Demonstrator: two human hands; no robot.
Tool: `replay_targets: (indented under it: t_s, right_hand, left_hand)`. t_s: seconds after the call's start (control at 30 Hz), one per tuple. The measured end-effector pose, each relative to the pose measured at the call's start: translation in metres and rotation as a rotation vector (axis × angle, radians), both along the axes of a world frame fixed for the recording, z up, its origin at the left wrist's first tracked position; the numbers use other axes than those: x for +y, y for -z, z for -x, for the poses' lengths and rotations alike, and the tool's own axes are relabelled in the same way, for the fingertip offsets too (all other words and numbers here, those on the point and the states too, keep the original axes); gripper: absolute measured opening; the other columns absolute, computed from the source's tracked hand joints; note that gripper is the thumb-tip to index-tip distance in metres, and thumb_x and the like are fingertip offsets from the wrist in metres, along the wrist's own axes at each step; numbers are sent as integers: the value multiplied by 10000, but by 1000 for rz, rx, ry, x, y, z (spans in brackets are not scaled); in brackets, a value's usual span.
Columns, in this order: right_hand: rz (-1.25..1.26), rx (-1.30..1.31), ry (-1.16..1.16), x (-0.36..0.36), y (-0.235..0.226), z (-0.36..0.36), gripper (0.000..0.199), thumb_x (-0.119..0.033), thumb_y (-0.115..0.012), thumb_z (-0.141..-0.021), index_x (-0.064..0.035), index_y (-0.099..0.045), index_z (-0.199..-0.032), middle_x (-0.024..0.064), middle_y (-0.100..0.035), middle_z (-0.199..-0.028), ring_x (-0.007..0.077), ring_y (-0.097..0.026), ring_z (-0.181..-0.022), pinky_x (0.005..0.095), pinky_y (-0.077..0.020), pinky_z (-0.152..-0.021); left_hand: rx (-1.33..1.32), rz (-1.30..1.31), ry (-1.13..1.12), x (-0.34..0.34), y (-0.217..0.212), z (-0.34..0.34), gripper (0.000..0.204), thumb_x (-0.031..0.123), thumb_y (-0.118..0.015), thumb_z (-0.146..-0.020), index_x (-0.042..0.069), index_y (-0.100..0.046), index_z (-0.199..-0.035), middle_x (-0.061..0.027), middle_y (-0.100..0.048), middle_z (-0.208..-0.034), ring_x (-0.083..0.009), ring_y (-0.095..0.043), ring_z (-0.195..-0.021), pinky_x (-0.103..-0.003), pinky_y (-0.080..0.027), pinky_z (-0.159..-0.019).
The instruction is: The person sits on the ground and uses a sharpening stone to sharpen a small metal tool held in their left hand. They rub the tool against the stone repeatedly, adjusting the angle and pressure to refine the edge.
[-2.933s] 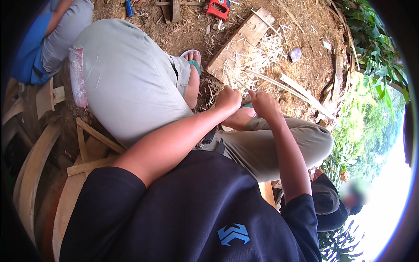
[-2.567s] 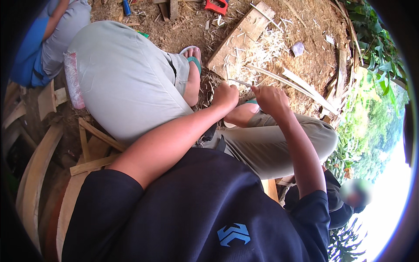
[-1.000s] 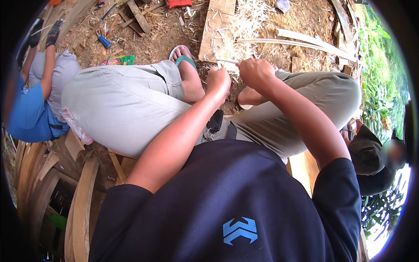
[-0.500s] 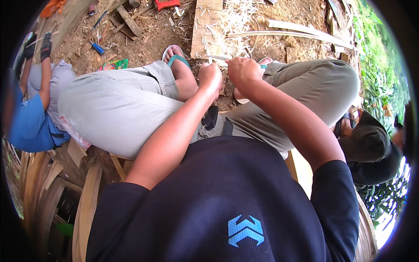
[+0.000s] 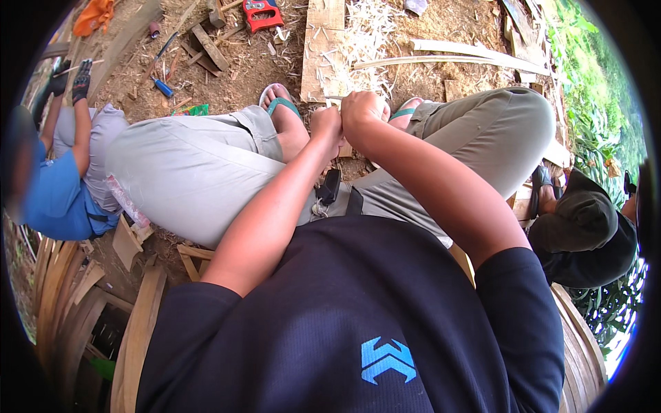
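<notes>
My left hand and my right hand are both closed, side by side in front of my shins. At the top of my left fist, a small pale tip pokes out toward the right hand. Whether it is a wood strip or a blade, I cannot tell. My fingers hide most of whatever each hand grips. Just beyond the hands, a flat wooden board lies on the ground with curled shavings on it.
Pale wood strips lie to the far right beside scattered shavings. A red-handled tool and a blue-handled tool rest on the dirt. A gloved person sits at left, another person at right. Curved wood pieces stand behind me.
My right hand has moved left and closer to my left hand, narrowing the gap between them. The pale strip seen between them earlier is now mostly hidden. The whole view has shifted slightly.
</notes>
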State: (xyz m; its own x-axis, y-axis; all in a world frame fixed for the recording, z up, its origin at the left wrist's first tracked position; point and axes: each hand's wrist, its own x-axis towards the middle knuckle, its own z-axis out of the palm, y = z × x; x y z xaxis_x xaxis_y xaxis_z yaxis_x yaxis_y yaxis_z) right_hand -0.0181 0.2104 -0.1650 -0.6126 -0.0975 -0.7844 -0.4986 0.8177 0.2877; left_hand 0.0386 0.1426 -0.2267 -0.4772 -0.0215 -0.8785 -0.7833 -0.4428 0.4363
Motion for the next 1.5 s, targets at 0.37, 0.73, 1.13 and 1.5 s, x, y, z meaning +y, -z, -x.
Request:
replay_targets:
  t_s: [0.37,0.73,1.13,1.5]
  right_hand:
    - [178,75,432,79,22,22,449,-326,-389,-1080,-41,-734,-1108,189,-721,-1151,324,-704,-1092,444,-582,-862]
    - [414,23,52,58,13,15,456,-367,-422,-1071,-74,-746,-940,139,-757,-917,265,-754,-869,375,-588,-687]
    - [256,8,132,30,49,28,197,-139,-605,-943,-64,-768,-1025,117,-757,-1057,259,-749,-961,367,-624,-707]
    - [407,-95,53,60,20,47,510,-369,-352,-1093,-21,-724,-1069,160,-744,-1047,289,-734,-977,403,-584,-808]
  left_hand:
    - [-78,117,-78,7,-14,5,67,156,-492,-909,130,-483,-848,28,-368,-594,-102,-326,-410,-297,-264,-382]
    - [-63,236,9,11,-17,6,88,150,-470,-907,94,-473,-838,12,-381,-599,-120,-359,-429,-320,-258,-382]
    - [-35,328,59,16,-8,4,78,141,-451,-926,68,-460,-899,-7,-401,-619,-129,-386,-448,-332,-289,-378]
    - [-117,215,-3,10,-22,5,302,223,-430,-921,-27,-599,-936,-103,-534,-646,-208,-506,-476,-377,-375,-419]
